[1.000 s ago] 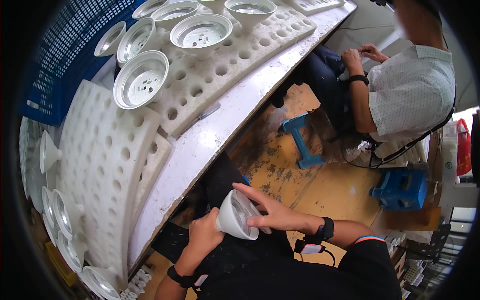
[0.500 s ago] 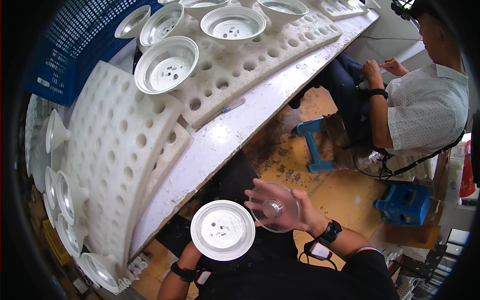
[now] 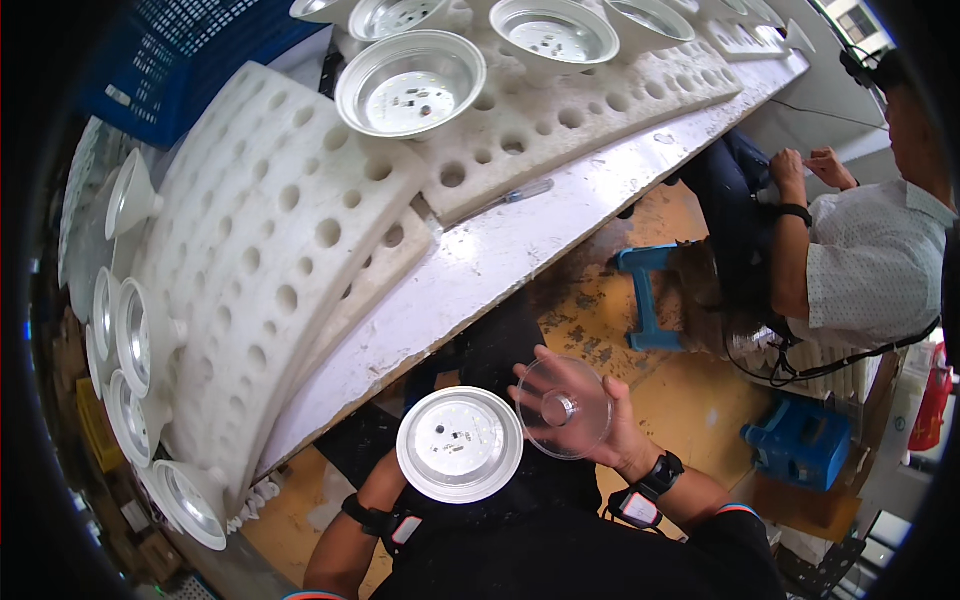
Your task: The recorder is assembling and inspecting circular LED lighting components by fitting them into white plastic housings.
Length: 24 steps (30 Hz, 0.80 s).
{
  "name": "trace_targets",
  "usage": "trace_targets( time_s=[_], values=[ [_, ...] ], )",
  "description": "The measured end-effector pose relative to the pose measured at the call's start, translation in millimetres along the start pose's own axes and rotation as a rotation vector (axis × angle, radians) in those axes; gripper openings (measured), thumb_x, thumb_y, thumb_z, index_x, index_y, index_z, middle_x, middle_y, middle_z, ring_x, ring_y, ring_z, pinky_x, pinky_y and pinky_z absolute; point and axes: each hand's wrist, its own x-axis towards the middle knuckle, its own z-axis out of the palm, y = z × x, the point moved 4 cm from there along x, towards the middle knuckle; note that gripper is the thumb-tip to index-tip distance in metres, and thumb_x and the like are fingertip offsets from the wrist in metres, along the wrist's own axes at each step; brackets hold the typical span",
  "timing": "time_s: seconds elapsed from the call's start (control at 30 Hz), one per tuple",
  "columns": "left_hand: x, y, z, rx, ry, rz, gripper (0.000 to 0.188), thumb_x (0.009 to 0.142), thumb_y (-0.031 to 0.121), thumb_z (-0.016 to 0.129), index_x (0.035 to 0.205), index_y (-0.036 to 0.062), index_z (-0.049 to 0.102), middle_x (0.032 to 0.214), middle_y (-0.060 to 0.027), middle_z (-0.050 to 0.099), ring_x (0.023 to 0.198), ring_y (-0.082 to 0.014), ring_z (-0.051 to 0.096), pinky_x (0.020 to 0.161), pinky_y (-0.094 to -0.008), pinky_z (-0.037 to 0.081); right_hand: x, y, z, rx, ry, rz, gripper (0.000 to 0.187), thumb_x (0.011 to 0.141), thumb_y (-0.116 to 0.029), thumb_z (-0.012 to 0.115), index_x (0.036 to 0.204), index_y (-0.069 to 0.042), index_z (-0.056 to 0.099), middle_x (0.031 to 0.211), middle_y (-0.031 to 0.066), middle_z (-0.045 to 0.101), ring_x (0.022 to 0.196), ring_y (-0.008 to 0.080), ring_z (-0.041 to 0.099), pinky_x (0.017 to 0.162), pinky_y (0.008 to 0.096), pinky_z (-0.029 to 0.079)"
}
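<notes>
My left hand (image 3: 384, 476) holds a round white LED lamp housing (image 3: 487, 477) from beneath, and most of its fingers are hidden behind it. The housing's open face is turned up, showing a pale disc with small electronic parts. Just to its right, my right hand (image 3: 622, 432) grips a clear round plastic cover (image 3: 592, 400) with a raised ring in its middle. Fingers show through the cover, with the thumb along its right edge. Cover and housing lie side by side, their rims very close; whether they touch I cannot tell.
White foam blocks with holes (image 3: 270, 230) lie on the white table (image 3: 400, 320). Several similar lamp housings (image 3: 410, 90) stand in and around them. A blue crate (image 3: 200, 60) is at the far left. To the right, a co-worker (image 3: 870, 240) sits near a blue stool (image 3: 645, 300).
My view has shifted, so the table and co-worker appear farther right. Both hands keep hold of the housing and the cover, side by side as before.
</notes>
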Motion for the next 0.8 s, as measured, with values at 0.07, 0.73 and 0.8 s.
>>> trace_targets(
  time_s=[0.07, 0.73, 0.8],
  values=[
    [6, 1, 1, -0.082, -0.008, -0.001, 0.022, 0.09, 0.011, 0.063, 0.11, 0.0042, 0.057, 0.102, -0.0063, 0.062, 0.096, -0.0138, 0.062, 0.084, -0.0298, 0.052, 2, 0, -1, -0.021, 0.019, -0.006, 0.099, 0.078, -0.066, 0.059, 0.154, -0.017, 0.018, 0.157, 0.0157, 0.019, 0.143, 0.0321, 0.024, 0.11, 0.0608, 0.028],
    [5, 18, 14, 0.93, 0.144, 0.352, 0.015, 0.079, 0.003, 0.065, 0.093, -0.0008, 0.062, 0.092, -0.0083, 0.057, 0.088, -0.0211, 0.057, 0.077, -0.0291, 0.046, 2, -5, 6, -0.224, 0.066, 0.007, 0.109, 0.072, -0.067, 0.063, 0.155, -0.018, 0.011, 0.159, 0.0133, 0.015, 0.145, 0.0317, 0.019, 0.113, 0.0555, 0.024],
    [5, 0, -9, 0.767, 0.17, 0.304, 0.014, 0.083, 0.005, 0.065, 0.096, -0.0002, 0.062, 0.093, -0.0067, 0.058, 0.089, -0.0182, 0.057, 0.077, -0.0283, 0.047, 3, -5, 10, -0.218, 0.059, 0.007, 0.109, 0.073, -0.066, 0.063, 0.155, -0.017, 0.011, 0.159, 0.0133, 0.015, 0.145, 0.0316, 0.019, 0.113, 0.0544, 0.024]
  ],
)
